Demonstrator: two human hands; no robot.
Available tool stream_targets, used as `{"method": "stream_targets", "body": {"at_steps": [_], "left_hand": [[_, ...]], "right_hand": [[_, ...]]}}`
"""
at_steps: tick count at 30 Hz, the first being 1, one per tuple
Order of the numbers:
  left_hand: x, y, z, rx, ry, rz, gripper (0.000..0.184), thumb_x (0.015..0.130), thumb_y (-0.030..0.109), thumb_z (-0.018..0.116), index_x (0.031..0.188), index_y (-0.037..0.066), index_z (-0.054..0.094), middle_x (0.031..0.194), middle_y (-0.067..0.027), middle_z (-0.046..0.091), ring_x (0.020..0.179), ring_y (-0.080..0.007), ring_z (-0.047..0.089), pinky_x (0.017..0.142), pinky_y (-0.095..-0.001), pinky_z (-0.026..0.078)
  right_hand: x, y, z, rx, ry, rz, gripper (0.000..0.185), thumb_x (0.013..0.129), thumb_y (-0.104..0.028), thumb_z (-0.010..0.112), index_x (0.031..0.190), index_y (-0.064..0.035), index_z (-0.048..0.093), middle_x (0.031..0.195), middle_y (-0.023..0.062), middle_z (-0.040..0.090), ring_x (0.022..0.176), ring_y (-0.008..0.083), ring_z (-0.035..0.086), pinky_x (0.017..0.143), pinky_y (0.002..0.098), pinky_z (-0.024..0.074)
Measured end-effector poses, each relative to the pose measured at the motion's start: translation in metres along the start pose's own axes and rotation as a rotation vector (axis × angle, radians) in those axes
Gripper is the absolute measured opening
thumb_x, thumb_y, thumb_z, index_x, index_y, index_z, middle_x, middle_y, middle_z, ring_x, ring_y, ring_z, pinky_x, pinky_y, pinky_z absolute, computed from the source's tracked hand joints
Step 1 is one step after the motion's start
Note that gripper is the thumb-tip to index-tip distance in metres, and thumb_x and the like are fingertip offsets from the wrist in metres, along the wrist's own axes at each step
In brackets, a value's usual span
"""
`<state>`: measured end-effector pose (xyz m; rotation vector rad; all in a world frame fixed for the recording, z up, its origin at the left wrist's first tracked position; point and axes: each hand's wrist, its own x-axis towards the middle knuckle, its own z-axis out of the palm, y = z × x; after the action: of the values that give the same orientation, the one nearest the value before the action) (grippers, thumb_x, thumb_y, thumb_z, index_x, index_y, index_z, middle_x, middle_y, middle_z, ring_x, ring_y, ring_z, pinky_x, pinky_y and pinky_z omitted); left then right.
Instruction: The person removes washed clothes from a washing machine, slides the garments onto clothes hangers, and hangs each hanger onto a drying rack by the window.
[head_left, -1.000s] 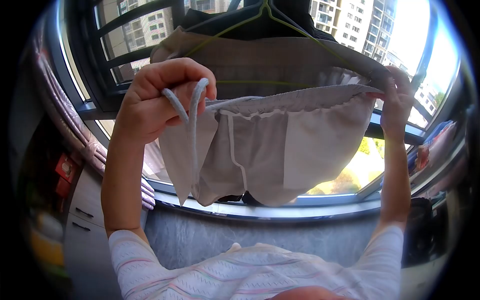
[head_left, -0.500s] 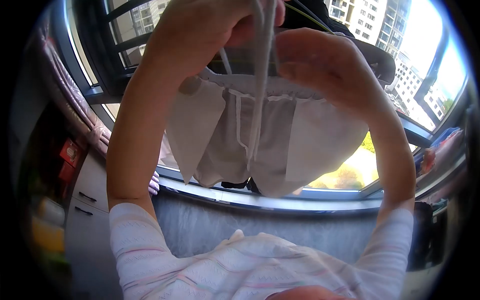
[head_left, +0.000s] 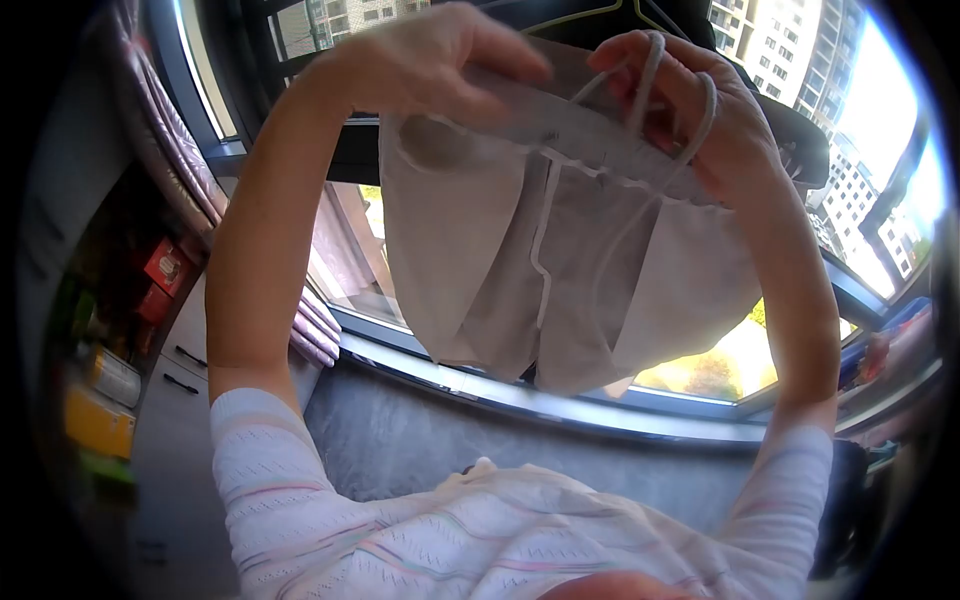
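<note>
A pair of pale shorts (head_left: 585, 265), turned inside out with pocket bags and seams showing, hangs in front of me below my raised hands. My left hand (head_left: 445, 65) is at the left part of the waistband (head_left: 555, 125), fingers stretched out and apart, slightly blurred. At the waistband's right part, my right hand (head_left: 720, 120) is closed with its fingers bent. A light drawstring (head_left: 709, 112) loops over and between those fingers. Whether the right fingers also pinch the waistband cloth is hard to see.
Dark clothing and a yellow hanger (head_left: 575, 18) are behind the shorts at the top. Window frames and a sill (head_left: 480, 385) run behind. A curtain (head_left: 175, 130) and a drawer cabinet (head_left: 185, 420) stand at left; bundled things (head_left: 885, 350) lie at right.
The drawstring hung down the middle from my left hand; now it loops around my right fingers. My left hand has moved down onto the waistband. The shorts sit tilted and further right in view.
</note>
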<state>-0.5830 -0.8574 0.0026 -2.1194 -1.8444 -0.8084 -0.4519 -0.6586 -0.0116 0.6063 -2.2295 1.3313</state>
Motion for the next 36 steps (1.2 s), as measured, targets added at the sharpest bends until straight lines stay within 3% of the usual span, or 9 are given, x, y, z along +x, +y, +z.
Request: {"method": "stream_targets", "body": {"at_steps": [5,8,17,20,23,26,30,33,36], "left_hand": [[-0.015,0.001,0.006,0.206,-0.034,-0.346,0.018,0.071,0.012,0.07,0.084,0.001,0.067,0.072,-0.0067,0.063,0.064,-0.0137,0.056,0.063,-0.0248,0.044],[-0.026,-0.011,0.0,0.576,0.001,-0.252,0.018,0.068,0.012,0.072,0.079,-0.001,0.065,0.064,-0.0101,0.059,0.06,-0.0135,0.054,0.059,-0.0256,0.043],[-0.034,-0.038,-0.013,0.471,0.114,-0.191,0.017,0.069,0.008,0.07,0.081,-0.002,0.064,0.063,-0.011,0.058,0.057,-0.0149,0.053,0.057,-0.0272,0.044],[-0.03,-0.035,-0.006,0.486,0.111,-0.328,0.017,0.07,0.007,0.068,0.085,-0.001,0.065,0.066,-0.0093,0.06,0.06,-0.0144,0.056,0.06,-0.0257,0.045],[-0.023,-0.026,-0.004,0.482,0.054,-0.291,0.025,0.07,0.006,0.067,0.094,0.0,0.064,0.074,-0.0077,0.062,0.065,-0.0143,0.058,0.063,-0.025,0.047],[-0.002,0.001,0.008,0.571,0.115,0.047,0.028,0.074,0.007,0.064,0.101,0.0,0.061,0.082,-0.006,0.063,0.071,-0.0145,0.06,0.066,-0.0255,0.048],[0.045,0.049,0.042,0.032,0.07,-0.118,0.02,0.082,0.013,0.061,0.096,0.0,0.059,0.081,-0.0048,0.06,0.071,-0.0118,0.058,0.059,-0.0216,0.046],[0.069,0.044,0.041,-0.108,-0.057,-0.178,0.026,0.082,0.015,0.063,0.1,-0.003,0.059,0.085,-0.0063,0.061,0.076,-0.0114,0.058,0.061,-0.0184,0.046],[0.069,0.023,0.061,-0.696,0.086,-0.099,0.024,0.083,0.021,0.062,0.093,-0.001,0.062,0.077,-0.004,0.062,0.067,-0.0098,0.058,0.056,-0.0183,0.045]], "right_hand": [[0.001,0.005,0.002,0.258,-0.077,0.051,0.041,0.086,-0.043,0.051,0.086,-0.0035,0.059,0.067,0.0044,0.052,0.055,0.0044,0.047,0.043,0.0135,0.0356],[-0.004,0.003,-0.015,0.22,-0.056,0.06,0.04,0.09,-0.041,0.046,0.076,-0.0042,0.054,0.065,0.0048,0.048,0.052,0.0057,0.044,0.044,0.0154,0.0336],[-0.036,0.001,-0.057,0.164,0.108,0.094,0.038,0.089,-0.04,0.05,0.071,-0.0066,0.055,0.059,0.0008,0.048,0.046,0.0014,0.037,0.04,0.0142,0.0261],[-0.034,0.002,-0.04,0.104,0.395,0.046,0.04,0.088,-0.042,0.05,0.074,-0.0063,0.058,0.058,0.0012,0.051,0.046,0.0024,0.042,0.04,0.0163,0.0283],[-0.033,-0.001,-0.047,-0.005,0.116,-0.016,0.043,0.087,-0.046,0.048,0.08,-0.0059,0.061,0.06,0.0022,0.054,0.05,0.0037,0.048,0.043,0.0171,0.0329],[-0.016,-0.013,-0.044,0.02,0.066,0.054,0.041,0.086,-0.042,0.052,0.088,-0.0016,0.06,0.076,0.0051,0.058,0.064,0.0089,0.056,0.06,0.0192,0.0461],[0.001,-0.042,-0.01,-0.152,-0.018,-0.15,0.02,0.087,-0.019,0.051,0.09,-0.0007,0.06,0.078,0.0052,0.059,0.069,0.0114,0.057,0.063,0.0232,0.0478],[0.012,-0.053,-0.009,-0.404,-0.08,-0.401,0.025,0.092,-0.021,0.045,0.087,-0.0006,0.058,0.073,0.0041,0.057,0.071,0.01,0.056,0.063,0.0246,0.0461],[0.024,-0.053,-0.015,-0.463,-0.131,-0.406,0.023,0.09,-0.021,0.049,0.09,-0.0002,0.058,0.079,0.0043,0.059,0.074,0.0095,0.055,0.065,0.0235,0.046]]}}
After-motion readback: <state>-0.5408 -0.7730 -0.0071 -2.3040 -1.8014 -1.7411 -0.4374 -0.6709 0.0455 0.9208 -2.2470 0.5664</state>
